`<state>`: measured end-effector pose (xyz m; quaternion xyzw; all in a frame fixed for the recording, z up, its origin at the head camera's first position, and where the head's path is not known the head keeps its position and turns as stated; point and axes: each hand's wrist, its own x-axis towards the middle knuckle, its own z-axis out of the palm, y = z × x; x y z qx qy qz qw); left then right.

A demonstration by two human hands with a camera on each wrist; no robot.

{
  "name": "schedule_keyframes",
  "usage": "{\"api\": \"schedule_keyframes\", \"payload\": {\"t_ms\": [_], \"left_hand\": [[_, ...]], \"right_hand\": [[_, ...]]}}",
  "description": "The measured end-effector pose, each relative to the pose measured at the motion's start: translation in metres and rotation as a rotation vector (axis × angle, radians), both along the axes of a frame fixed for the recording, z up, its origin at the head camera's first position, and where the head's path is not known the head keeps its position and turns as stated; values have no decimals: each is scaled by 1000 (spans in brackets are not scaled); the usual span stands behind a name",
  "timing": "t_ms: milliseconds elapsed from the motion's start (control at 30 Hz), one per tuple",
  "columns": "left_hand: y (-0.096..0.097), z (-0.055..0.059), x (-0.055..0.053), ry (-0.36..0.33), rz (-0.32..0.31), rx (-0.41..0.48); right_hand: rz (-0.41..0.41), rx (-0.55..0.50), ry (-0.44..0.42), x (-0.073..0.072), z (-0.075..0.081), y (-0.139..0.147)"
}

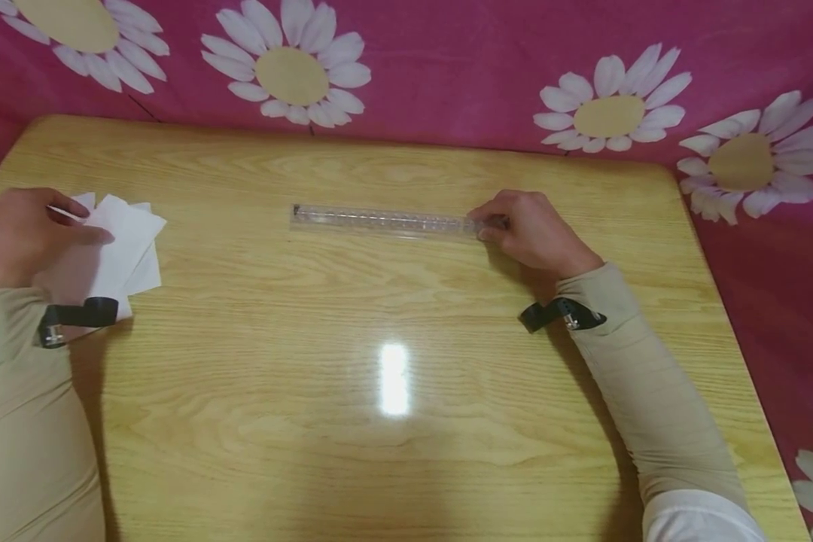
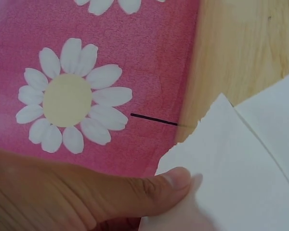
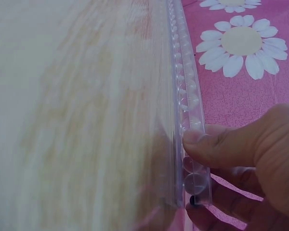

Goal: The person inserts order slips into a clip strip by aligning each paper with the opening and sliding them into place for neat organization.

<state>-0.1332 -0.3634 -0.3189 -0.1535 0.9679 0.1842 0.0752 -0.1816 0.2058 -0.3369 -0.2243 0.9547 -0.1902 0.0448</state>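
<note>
My left hand (image 1: 23,233) is at a loose stack of white paper sheets (image 1: 132,237) on the table's left side. In the left wrist view, the thumb (image 2: 159,190) lies on the top sheet (image 2: 221,168) near its torn edge, and the other fingers are mostly hidden below. Far to the right, my right hand (image 1: 525,229) grips one end of a long clear plastic strip (image 1: 379,220). A row of round clear shapes runs along it, with a small dark spot at each end. The right wrist view has the thumb (image 3: 197,139) on the strip (image 3: 195,185) and fingers behind it.
The light wood table (image 1: 325,361) has rounded back corners and a bright light reflection near its middle. A pink cloth (image 1: 447,75) with big white daisies hangs behind the table and shows along its right side. Each sleeve carries a black wrist mount (image 1: 558,312).
</note>
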Motion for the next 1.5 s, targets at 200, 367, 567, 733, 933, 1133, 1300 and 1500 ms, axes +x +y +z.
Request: {"api": "schedule_keyframes", "payload": {"t_ms": [200, 367, 567, 733, 933, 1133, 1300, 1500], "left_hand": [[3, 3, 0, -34, 53, 32], [2, 6, -2, 1, 2, 2], [3, 12, -5, 28, -44, -39], [9, 15, -6, 41, -17, -61], [13, 15, -8, 92, 74, -33], [15, 12, -10, 135, 94, -30], [20, 7, -13, 258, 70, 5], [28, 5, -14, 314, 74, 62]], "right_hand": [[-6, -1, -8, 0, 0, -1], [0, -1, -13, 0, 0, 0], [1, -2, -15, 0, 1, 0], [-2, -2, -25, 1, 1, 0], [-6, -3, -37, 0, 1, 0], [-16, 2, -51, 0, 0, -1], [-17, -2, -56, 0, 1, -1], [-18, -4, -66, 0, 0, -1]]}}
